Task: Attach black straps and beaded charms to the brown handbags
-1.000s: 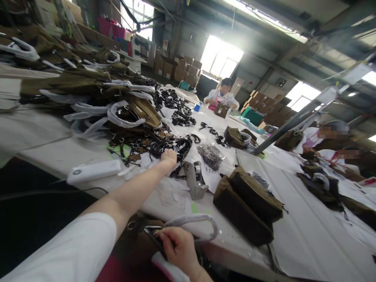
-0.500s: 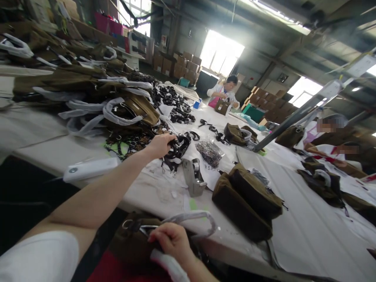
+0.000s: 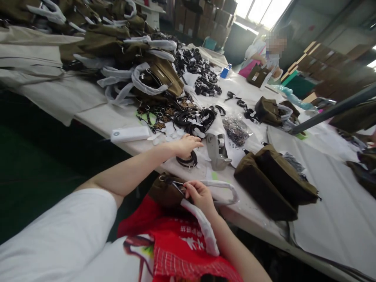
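Observation:
My left hand (image 3: 185, 145) reaches over the table's near edge, forefinger stretched out, with a coiled black strap (image 3: 186, 161) held just under its palm. My right hand (image 3: 199, 194) is closed on the zipper of a brown bag (image 3: 165, 190) resting in my lap against the table edge. The bag's handle (image 3: 223, 187) is wrapped in white foam and arcs to the right of that hand. A heap of more black straps (image 3: 192, 117) lies just beyond my left hand.
A grey tape dispenser (image 3: 217, 151) stands right of my left hand, with a clear packet of small hardware (image 3: 236, 129) behind it. A white flat box (image 3: 130, 134) lies to the left and two stacked brown bags (image 3: 276, 184) to the right. Piled brown bags (image 3: 129, 55) fill the far left. A co-worker (image 3: 268, 53) sits at the far end.
My left hand has drawn back from the strap heap toward the table's near edge, with a strap under it. The view has tilted downward. My right hand stays on the bag's zipper.

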{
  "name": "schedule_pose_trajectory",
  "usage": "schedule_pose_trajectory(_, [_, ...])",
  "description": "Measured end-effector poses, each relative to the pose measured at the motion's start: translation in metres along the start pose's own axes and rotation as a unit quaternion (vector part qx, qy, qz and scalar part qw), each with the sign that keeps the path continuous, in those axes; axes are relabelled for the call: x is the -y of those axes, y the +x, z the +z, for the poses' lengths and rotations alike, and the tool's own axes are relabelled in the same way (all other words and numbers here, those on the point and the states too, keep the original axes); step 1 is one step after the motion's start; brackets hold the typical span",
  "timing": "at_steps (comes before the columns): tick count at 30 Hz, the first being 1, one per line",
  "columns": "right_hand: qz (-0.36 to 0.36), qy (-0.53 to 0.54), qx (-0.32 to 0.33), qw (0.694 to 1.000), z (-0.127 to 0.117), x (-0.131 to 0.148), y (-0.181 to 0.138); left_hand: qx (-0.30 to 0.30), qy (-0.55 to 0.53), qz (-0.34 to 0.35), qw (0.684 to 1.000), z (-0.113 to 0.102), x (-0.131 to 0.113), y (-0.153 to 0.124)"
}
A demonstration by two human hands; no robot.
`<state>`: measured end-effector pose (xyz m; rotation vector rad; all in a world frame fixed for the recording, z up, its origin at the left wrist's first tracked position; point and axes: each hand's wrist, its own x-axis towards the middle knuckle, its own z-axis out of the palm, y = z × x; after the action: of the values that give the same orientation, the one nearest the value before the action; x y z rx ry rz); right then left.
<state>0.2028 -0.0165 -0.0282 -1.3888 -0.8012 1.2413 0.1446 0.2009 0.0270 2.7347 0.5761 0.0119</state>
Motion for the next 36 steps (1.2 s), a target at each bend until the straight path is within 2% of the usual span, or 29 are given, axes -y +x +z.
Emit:
schedule_pose_trajectory(3, [0.021, 0.006, 0.006, 1.000, -0.002, 0.002, 0.005, -0.136, -0.041, -0.107, 0.984, 0.002, 0.016, -0.032])
schedule_pose_trajectory(4, [0.028, 0.007, 0.012, 1.000, -0.002, 0.003, 0.007, -0.162, -0.050, -0.146, 0.975, 0.006, 0.021, -0.046])
schedule_pose_trajectory(5, [0.036, 0.006, 0.020, 0.999, -0.002, 0.004, 0.010, -0.167, -0.054, -0.175, 0.969, 0.010, 0.025, -0.061])
schedule_pose_trajectory(8, [0.060, 0.002, 0.046, 0.997, 0.001, 0.009, 0.022, -0.131, -0.056, -0.219, 0.965, 0.034, 0.031, -0.101])
schedule_pose_trajectory(11, [0.076, -0.006, 0.071, 0.995, 0.007, 0.013, 0.036, -0.121, -0.065, -0.250, 0.958, 0.057, 0.031, -0.124])
schedule_pose_trajectory(15, [0.100, -0.033, 0.106, 0.989, 0.014, 0.017, 0.049, -0.112, -0.116, -0.265, 0.951, 0.065, 0.032, -0.130])
schedule_pose_trajectory(22, [0.116, -0.052, 0.138, 0.982, 0.019, 0.019, 0.055, -0.121, -0.207, -0.269, 0.933, 0.055, 0.022, -0.130])
schedule_pose_trajectory(27, [0.126, -0.055, 0.145, 0.980, 0.019, 0.017, 0.059, -0.137, -0.186, -0.272, 0.934, 0.051, 0.013, -0.132])
schedule_pose_trajectory(32, [0.121, -0.052, 0.121, 0.984, 0.024, 0.014, 0.065, -0.096, -0.133, -0.238, 0.957, 0.049, 0.002, -0.135])
schedule_pose_trajectory(36, [0.088, -0.142, 0.074, 0.983, 0.025, 0.014, 0.064, -0.099, -0.112, -0.217, 0.965, 0.053, -0.002, -0.138])
